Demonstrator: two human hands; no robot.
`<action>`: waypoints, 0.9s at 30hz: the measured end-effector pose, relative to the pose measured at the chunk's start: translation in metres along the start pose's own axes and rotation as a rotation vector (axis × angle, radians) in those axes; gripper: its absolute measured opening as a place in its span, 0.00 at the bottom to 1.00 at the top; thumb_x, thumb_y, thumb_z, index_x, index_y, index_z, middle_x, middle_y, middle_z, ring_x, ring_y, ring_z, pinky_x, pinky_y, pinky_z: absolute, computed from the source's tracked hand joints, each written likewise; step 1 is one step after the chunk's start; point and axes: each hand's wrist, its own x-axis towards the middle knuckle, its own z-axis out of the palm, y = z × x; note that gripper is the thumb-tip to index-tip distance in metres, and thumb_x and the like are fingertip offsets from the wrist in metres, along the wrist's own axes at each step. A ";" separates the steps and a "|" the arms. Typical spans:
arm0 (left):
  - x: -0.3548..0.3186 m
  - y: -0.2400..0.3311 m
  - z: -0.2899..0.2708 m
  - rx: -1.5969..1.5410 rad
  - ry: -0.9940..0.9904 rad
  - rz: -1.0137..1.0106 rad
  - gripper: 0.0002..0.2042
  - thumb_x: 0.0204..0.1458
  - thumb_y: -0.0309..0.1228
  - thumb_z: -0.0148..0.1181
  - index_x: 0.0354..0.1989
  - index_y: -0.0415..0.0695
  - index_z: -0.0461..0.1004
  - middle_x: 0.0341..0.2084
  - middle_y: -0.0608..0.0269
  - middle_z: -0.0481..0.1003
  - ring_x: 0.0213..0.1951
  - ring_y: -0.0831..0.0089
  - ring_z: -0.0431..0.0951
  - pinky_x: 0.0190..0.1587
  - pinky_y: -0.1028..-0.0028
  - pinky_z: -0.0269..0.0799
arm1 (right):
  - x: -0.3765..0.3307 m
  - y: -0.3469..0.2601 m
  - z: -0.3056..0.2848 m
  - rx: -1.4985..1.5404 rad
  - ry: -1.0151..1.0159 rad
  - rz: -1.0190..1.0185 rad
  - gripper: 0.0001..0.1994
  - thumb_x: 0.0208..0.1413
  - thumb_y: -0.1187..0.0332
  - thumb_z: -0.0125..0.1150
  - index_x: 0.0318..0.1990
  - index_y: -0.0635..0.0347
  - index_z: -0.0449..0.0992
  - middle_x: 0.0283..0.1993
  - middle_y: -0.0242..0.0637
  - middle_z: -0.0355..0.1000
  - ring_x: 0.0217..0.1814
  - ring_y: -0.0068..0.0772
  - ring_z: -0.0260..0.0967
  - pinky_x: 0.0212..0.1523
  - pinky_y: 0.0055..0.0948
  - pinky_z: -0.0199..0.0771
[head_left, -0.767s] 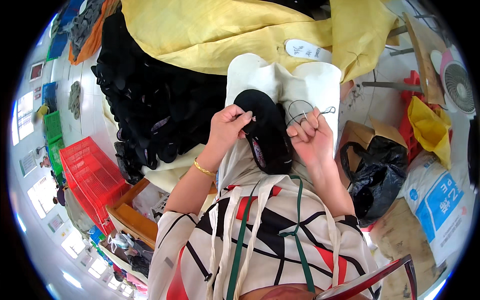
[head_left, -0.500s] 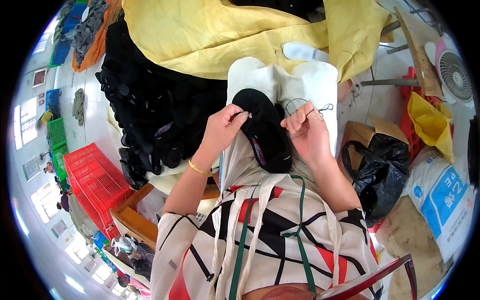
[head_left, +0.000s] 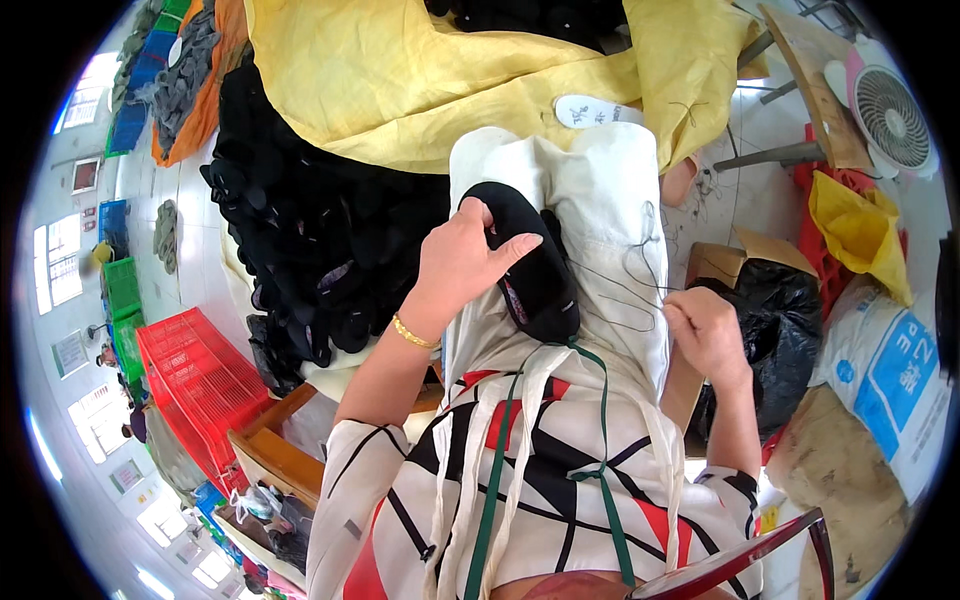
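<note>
A black cloth shoe (head_left: 548,285) lies lengthwise on my lap, over pale cloth (head_left: 610,210). My left hand (head_left: 460,255) grips its left edge, fingers curled over the rim and thumb stretched across the opening. Off to the right of the shoe, my right hand (head_left: 708,332) is closed in a pinch on a dark thread (head_left: 600,276). The thread runs taut from the shoe to these fingers, with loose loops over the pale cloth. Whether a needle is between the fingertips is too small to see.
A big heap of black shoes (head_left: 300,220) lies at my left, beside a yellow sheet (head_left: 400,80). A white sole-shaped piece (head_left: 590,110) rests beyond my knees. At left are a red crate (head_left: 195,380) and wooden drawer (head_left: 275,430); at right, a black bag (head_left: 770,320) and fan (head_left: 890,115).
My right hand has moved right and nearer to me, drawing the thread out from the shoe. My left hand has gone from a pinch at the shoe's edge to a grip with the thumb extended.
</note>
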 end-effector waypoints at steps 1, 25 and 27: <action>0.003 0.003 0.001 0.080 -0.019 -0.024 0.21 0.56 0.47 0.61 0.29 0.39 0.70 0.22 0.54 0.76 0.25 0.55 0.79 0.29 0.61 0.73 | -0.005 0.005 -0.002 0.006 0.027 0.067 0.05 0.53 0.74 0.64 0.36 0.65 0.77 0.32 0.47 0.75 0.35 0.52 0.73 0.36 0.39 0.74; -0.002 -0.024 0.011 -0.730 0.017 -0.495 0.06 0.56 0.29 0.64 0.31 0.40 0.77 0.22 0.70 0.75 0.21 0.86 0.73 0.24 0.83 0.69 | 0.122 -0.048 0.138 0.457 -0.156 0.045 0.05 0.56 0.71 0.57 0.38 0.62 0.76 0.27 0.52 0.74 0.31 0.55 0.74 0.33 0.44 0.74; -0.002 -0.024 0.011 -0.741 0.017 -0.491 0.06 0.56 0.29 0.64 0.31 0.40 0.77 0.22 0.70 0.75 0.21 0.86 0.73 0.24 0.83 0.69 | 0.122 -0.050 0.137 0.452 -0.163 0.055 0.06 0.55 0.72 0.57 0.38 0.62 0.76 0.28 0.52 0.74 0.32 0.56 0.74 0.33 0.45 0.74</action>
